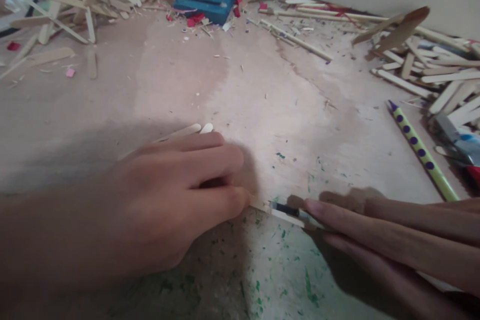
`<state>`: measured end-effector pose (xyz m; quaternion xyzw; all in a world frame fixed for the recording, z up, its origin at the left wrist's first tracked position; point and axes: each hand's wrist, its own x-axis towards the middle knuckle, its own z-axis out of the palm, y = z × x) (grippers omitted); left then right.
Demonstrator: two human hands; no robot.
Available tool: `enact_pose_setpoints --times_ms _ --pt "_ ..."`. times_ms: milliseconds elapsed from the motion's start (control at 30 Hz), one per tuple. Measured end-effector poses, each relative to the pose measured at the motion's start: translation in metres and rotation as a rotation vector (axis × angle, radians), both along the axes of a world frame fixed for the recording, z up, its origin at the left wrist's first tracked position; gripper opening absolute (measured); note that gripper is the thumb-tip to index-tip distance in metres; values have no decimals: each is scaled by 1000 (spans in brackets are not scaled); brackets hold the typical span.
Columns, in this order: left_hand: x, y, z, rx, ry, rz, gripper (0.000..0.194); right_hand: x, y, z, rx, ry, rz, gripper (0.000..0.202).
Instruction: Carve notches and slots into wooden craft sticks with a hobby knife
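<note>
My left hand (176,190) lies over the table with its fingers curled, pressing a pale wooden craft stick (258,205) down at the fingertips. Most of that stick is hidden beneath the hand. Beyond my knuckles, the rounded ends of two more craft sticks (195,129) stick out. My right hand (382,240) grips a slim tool (287,209) with a dark, blade-like tip, index finger stretched along its top. The tip meets the craft stick just right of my left fingertips. The tool's rear part is hidden by my right hand.
Loose craft sticks (446,72) pile up at the right, near a green pencil with purple dots (416,145). At the back stands a dark block on a blue base (221,7). A stick structure (71,2) occupies the back left. Scraps and green flecks dot the wooden table (168,80).
</note>
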<state>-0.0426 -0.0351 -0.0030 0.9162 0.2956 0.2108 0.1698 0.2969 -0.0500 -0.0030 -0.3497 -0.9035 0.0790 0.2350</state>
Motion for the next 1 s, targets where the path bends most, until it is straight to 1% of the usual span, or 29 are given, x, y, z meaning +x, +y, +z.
enact_pose_setpoints --times_ms 200,467,567,700,767,867,1000 --pt "-2 -2 -1 0 13 0 26 -1 1 0 13 -14 4 38" --pt "1 -3 1 11 3 32 37 1 -3 8 16 -39 17 43" --pt "-1 -2 -1 -7 7 23 32 6 -3 12 0 -90 43 51" --pt "-2 -1 -3 -12 -8 13 29 7 -2 17 -48 -199 118 70" --pt "-1 0 -2 -5 -16 4 30 1 -2 17 -65 -167 91 67" --pt "0 0 -2 -11 -16 1 31 -8 -1 16 -56 -71 31 56" --pt "-1 0 -2 -20 -12 0 30 -10 1 15 -58 -30 20 45"
